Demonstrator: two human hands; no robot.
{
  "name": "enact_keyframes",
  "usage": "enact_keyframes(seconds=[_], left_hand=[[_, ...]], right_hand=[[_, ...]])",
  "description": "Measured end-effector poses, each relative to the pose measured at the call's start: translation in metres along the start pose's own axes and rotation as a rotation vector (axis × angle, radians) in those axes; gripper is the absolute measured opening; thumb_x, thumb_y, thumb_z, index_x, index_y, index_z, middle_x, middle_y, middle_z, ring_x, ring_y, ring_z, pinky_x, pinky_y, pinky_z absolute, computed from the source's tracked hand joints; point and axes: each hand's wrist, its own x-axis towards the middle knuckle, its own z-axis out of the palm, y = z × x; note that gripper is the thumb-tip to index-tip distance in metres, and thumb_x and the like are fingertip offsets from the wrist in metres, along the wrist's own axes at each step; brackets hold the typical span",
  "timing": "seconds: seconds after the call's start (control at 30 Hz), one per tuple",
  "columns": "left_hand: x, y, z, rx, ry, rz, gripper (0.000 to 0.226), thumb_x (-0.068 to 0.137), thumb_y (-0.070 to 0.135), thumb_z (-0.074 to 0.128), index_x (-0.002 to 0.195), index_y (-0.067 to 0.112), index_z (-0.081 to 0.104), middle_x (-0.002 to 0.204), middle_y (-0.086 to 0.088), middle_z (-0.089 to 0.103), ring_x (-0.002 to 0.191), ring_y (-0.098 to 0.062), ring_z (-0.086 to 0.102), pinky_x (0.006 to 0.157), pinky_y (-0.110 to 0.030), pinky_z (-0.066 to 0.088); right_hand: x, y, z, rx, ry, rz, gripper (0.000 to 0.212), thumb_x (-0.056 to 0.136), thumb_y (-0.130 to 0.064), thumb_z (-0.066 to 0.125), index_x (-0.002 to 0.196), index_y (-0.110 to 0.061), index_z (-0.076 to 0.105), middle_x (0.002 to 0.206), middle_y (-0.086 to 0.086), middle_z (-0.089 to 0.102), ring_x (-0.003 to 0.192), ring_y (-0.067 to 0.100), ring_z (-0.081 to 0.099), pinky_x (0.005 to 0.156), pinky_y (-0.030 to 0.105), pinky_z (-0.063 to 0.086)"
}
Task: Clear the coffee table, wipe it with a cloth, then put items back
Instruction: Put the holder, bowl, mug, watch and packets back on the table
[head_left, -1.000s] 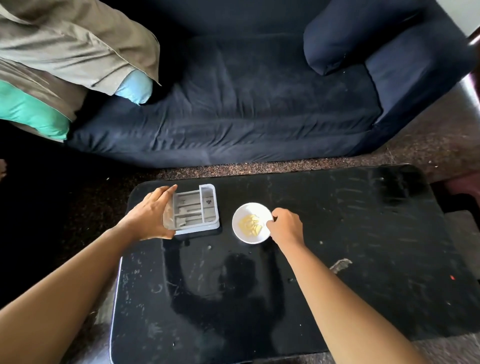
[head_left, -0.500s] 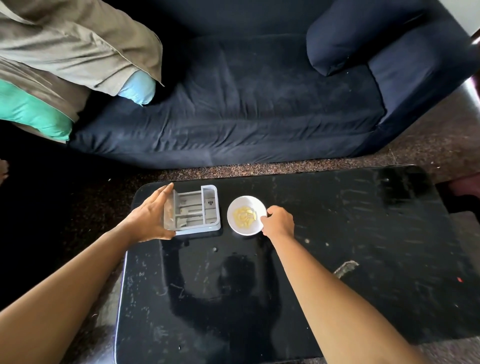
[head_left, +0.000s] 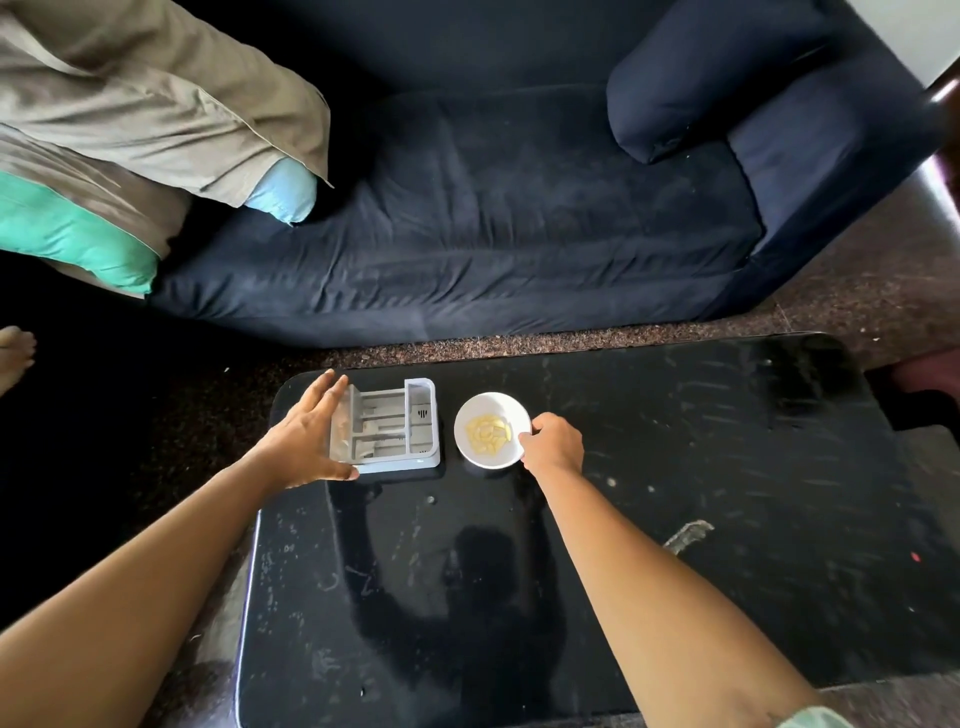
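A grey compartment tray (head_left: 395, 434) rests on the black glossy coffee table (head_left: 675, 467) near its far left corner. My left hand (head_left: 306, 441) spans the tray's left end, fingers stretched along the far corner and thumb at the near corner. To the right of the tray, with a small gap, stands a white bowl (head_left: 492, 430) with pale yellow pieces inside. My right hand (head_left: 550, 441) pinches the bowl's right rim. Both things sit on the tabletop.
The tabletop carries dust, smears and crumbs, with a pale scrap (head_left: 688, 535) right of my right forearm. A dark blue sofa (head_left: 493, 223) stands beyond the table with pillows (head_left: 130, 130) piled on its left end. A bare foot (head_left: 15, 353) shows at the far left.
My right hand has slid the bowl a little left and away, closer to the tray. My left fingers have straightened along the tray's end; the tray has barely moved.
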Motion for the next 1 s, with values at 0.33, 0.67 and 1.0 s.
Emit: enact_keyframes(seconds=[0.33, 0.67, 1.0], left_hand=[[-0.052, 0.088, 0.026, -0.181, 0.397, -0.048, 0.093, 0.077, 0.025, 0.078, 0.151, 0.018, 0.023, 0.157, -0.002, 0.019, 0.144, -0.019, 0.018, 0.111, -0.040, 0.029], [-0.057, 0.368, 0.116, -0.422, 0.190, 0.290, 0.050, 0.083, 0.017, 0.072, 0.129, 0.028, 0.056, 0.112, 0.011, 0.061, 0.099, -0.006, 0.057, 0.083, -0.027, 0.050], [-0.013, 0.709, 0.261, -0.499, -0.036, 0.423, 0.055, 0.085, 0.025, 0.070, 0.136, 0.029, 0.049, 0.129, 0.011, 0.054, 0.112, -0.004, 0.052, 0.091, -0.020, 0.044]], right_hand=[[-0.037, 0.017, -0.047, 0.119, -0.074, -0.104, 0.031, 0.086, -0.016, 0.062, 0.116, -0.014, 0.062, 0.115, 0.007, 0.067, 0.108, 0.026, 0.059, 0.085, 0.031, 0.048], [-0.071, 0.205, -0.248, 0.337, 0.168, -0.098, 0.021, 0.088, -0.015, 0.060, 0.107, -0.020, 0.067, 0.095, -0.005, 0.067, 0.086, 0.008, 0.060, 0.073, 0.015, 0.041], [0.003, 0.429, -0.494, 0.231, 0.435, -0.019, 0.018, 0.086, -0.015, 0.063, 0.102, -0.017, 0.069, 0.099, 0.001, 0.071, 0.094, 0.020, 0.063, 0.082, 0.028, 0.045]])
